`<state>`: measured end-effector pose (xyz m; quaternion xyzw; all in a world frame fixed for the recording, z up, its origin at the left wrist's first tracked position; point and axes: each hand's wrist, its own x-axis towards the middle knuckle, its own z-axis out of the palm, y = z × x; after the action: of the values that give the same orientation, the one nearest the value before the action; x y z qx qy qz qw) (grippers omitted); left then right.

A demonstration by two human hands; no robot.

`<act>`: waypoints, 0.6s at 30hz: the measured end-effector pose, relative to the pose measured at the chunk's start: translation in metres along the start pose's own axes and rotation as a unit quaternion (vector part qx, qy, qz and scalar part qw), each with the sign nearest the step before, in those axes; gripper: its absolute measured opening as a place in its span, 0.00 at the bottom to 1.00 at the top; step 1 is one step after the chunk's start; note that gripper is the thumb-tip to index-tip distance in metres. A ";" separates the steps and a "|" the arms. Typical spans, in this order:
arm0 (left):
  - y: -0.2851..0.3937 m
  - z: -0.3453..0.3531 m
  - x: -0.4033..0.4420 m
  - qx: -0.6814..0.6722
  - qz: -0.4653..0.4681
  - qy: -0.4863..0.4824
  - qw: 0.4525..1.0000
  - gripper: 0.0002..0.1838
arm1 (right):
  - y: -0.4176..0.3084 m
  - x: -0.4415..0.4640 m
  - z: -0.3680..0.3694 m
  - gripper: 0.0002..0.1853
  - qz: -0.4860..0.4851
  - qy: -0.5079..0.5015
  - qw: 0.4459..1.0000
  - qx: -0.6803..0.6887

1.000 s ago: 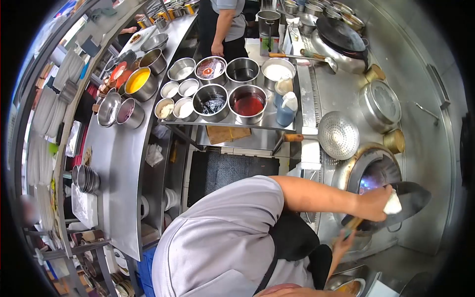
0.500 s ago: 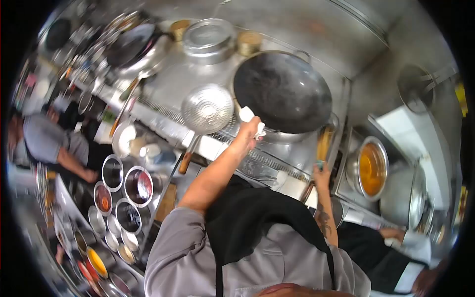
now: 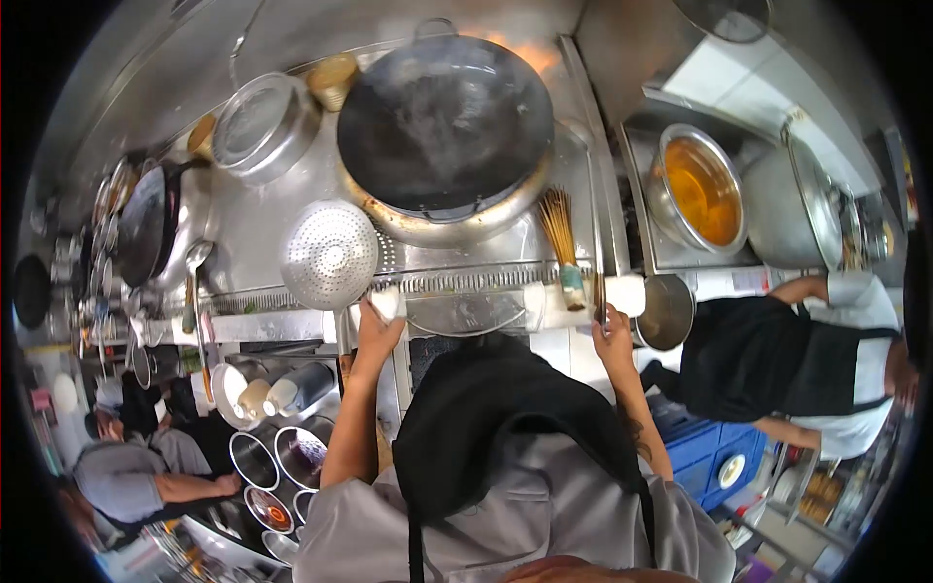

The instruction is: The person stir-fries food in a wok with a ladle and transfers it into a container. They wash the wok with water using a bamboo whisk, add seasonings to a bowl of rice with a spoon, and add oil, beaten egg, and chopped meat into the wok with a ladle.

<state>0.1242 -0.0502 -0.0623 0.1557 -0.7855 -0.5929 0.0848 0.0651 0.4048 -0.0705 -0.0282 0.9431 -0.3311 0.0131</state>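
Observation:
My left hand (image 3: 379,330) is closed on a folded white cloth (image 3: 389,303) at the stove's front edge, just below a perforated strainer (image 3: 330,255). My right hand (image 3: 612,340) has its fingers closed at the wooden end of a long-handled tool (image 3: 599,288), whose metal shaft runs up along the right of the stove; I cannot make out its head. Left of that shaft lies a bamboo wok brush (image 3: 560,238) with a green-wrapped grip. A large black wok (image 3: 445,126) sits tilted on the burner ring, steaming, with flame behind its far right rim.
A bowl of orange liquid (image 3: 698,189) stands right of the stove, beside a large pot (image 3: 792,209). A lidded metal pot (image 3: 260,126) and tins (image 3: 333,80) are at the back left. Co-workers (image 3: 777,360) stand on both sides. Sauce containers (image 3: 301,455) sit lower left.
My right hand has let go of the wok brush, now on the stove edge, and holds the long handle. My left hand has drawn back from the wok with the cloth. The view has turned.

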 end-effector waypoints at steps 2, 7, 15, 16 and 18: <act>-0.013 -0.006 -0.017 0.319 -0.076 -0.032 0.944 0.42 | 0.008 -0.037 -0.002 0.26 0.053 0.006 0.998 0.020; -0.022 0.007 -0.014 0.406 -0.081 -0.041 0.909 0.44 | 0.017 -0.108 0.018 0.27 0.113 -0.135 0.984 -0.003; 0.027 -0.005 -0.009 0.548 0.006 -0.162 0.821 0.46 | 0.054 -0.228 0.010 0.27 0.242 -0.186 0.950 0.059; 0.016 -0.004 -0.008 0.559 0.101 -0.118 0.815 0.45 | 0.069 -0.256 0.014 0.28 0.266 -0.163 0.949 0.054; 0.067 0.042 -0.016 0.534 0.184 -0.164 0.809 0.41 | 0.084 -0.305 0.029 0.30 0.307 -0.117 0.944 0.009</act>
<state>0.1158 0.0099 -0.0094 -0.0707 -0.9944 -0.0703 -0.0343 0.3675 0.4708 -0.1442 0.2247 0.8949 -0.3133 0.2249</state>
